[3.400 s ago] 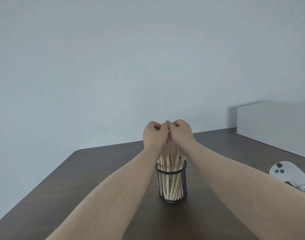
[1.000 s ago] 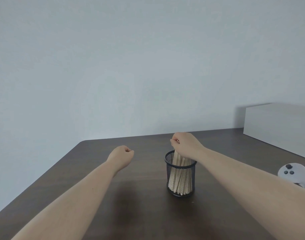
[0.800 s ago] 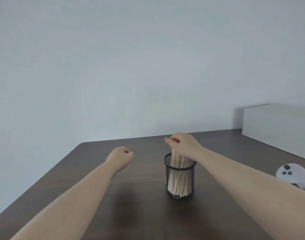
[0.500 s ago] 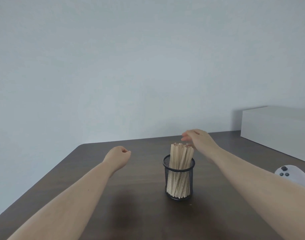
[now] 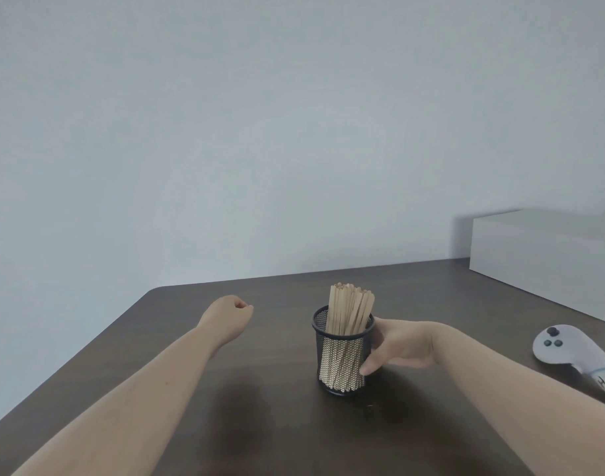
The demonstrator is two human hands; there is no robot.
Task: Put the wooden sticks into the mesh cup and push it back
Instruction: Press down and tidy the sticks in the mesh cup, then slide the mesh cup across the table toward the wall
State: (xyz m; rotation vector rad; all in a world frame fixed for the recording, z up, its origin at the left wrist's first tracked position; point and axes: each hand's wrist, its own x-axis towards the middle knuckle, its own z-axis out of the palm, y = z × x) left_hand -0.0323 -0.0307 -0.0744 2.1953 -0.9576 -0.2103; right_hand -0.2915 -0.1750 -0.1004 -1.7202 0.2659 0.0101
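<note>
- The cup (image 5: 342,352) stands upright on the counter (image 5: 259,407), roughly mid-width and nearer you than the wall, so there is bare surface behind it to push into.
- The sticks (image 5: 349,309) are all inside it, bunched and leaning a little to the right, their tops well above the rim. None lie loose on the counter, so the loading part looks done.
- Your right hand (image 5: 402,345) is wrapped round the cup's right side, thumb on the near face low down and fingers going behind the mesh. That low, sideways grasp suits a slide better than a lift, and it keeps a top-heavy cup from tipping.
- Your left hand (image 5: 227,317) is curled into a loose fist with nothing in it, hovering well to the left of the cup, out of the way; I judge it is not needed for the push.
- A white controller (image 5: 565,348) and a white box (image 5: 548,259) sit to your right, well apart from the cup. Push straight back and neither gets in the way.
- Press gently: a jolt could rattle the tall sticks or tip the cup.
</note>
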